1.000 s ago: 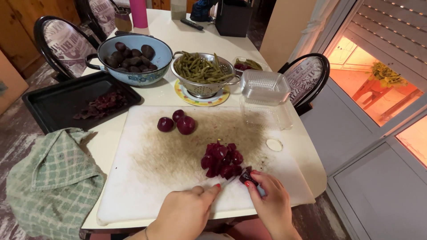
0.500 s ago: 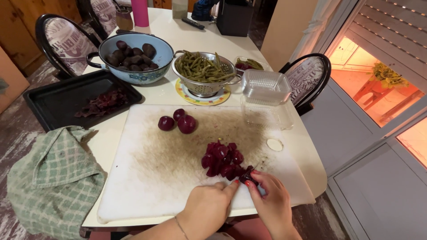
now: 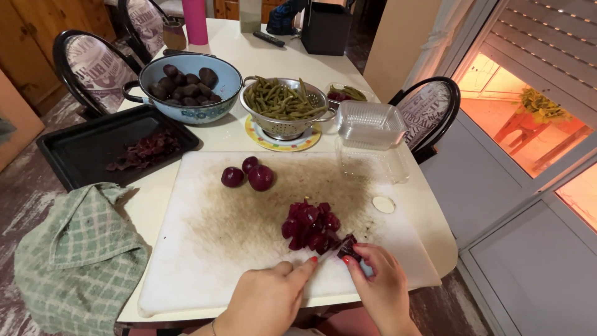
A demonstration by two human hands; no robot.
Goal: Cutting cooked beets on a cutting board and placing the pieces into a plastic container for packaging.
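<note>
The right hand [image 3: 380, 291] was closed around a small knife, of which only a bluish bit of handle [image 3: 367, 269] showed below the fingers; its blade could not be made out. A dark beet piece [image 3: 348, 247] sat right at its fingertips. The left hand [image 3: 268, 298] lay just beside it, fingers loosely curled and reaching toward the same piece, one fingertip close to it; whether it actually touched could not be told. Both wrists were cut off by the bottom edge of the view.

Just beyond the hands lay a heap of cut beet chunks [image 3: 310, 225] on the stained white cutting board [image 3: 205, 249]. Farther from the hands, three whole peeled beets [image 3: 249, 175] sat together on the board. Past the board stood a blue bowl of unpeeled beets [image 3: 186, 81], a metal colander of green beans [image 3: 283, 102] and clear plastic tubs [image 3: 370, 124]. Off to the left hand's side, a black tray [image 3: 81, 149] held dark peelings, and a green checked towel [image 3: 74, 261] hung over the desk [image 3: 429, 218] edge, partly out of view. A small pale disc near the right hand was too small to identify.
</note>
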